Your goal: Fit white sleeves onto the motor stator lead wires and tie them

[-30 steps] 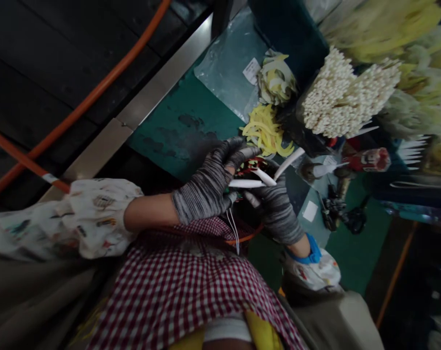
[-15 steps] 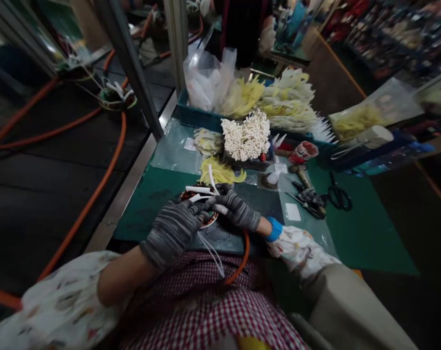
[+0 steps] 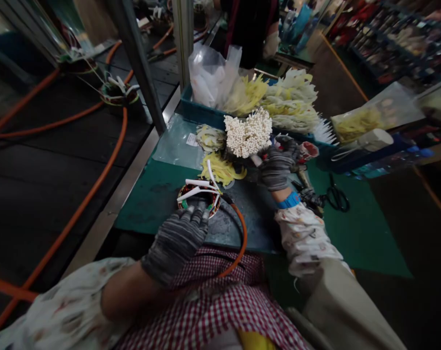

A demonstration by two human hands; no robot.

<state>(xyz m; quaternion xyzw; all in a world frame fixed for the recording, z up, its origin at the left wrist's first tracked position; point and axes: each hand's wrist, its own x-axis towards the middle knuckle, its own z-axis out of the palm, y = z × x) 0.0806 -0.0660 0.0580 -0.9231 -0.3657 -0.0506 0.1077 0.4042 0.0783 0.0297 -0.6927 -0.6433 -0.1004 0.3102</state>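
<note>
A wound stator ring of copper and coloured windings rests on the dark mat, with white sleeved leads standing out of it. My left hand, in a grey striped glove, has its fingers bent over the ring's near rim. An orange cable runs from the ring's right side toward my lap. My right hand, gloved alike, is away from the ring, over the small items right of the bundle of white-tipped sticks. Its fingertips are mostly hidden, and what they touch cannot be made out.
Yellow strips lie behind the ring. A blue tray at the back holds bagged pieces and pale yellow strips. Black scissors lie at the right beside hand tools. A metal post stands at left. Another person is beyond the tray.
My right hand has left the ring and moved right and away to the small items. My left hand has stayed at the ring, which now shows more fully. The thin white ties below it are no longer visible.
</note>
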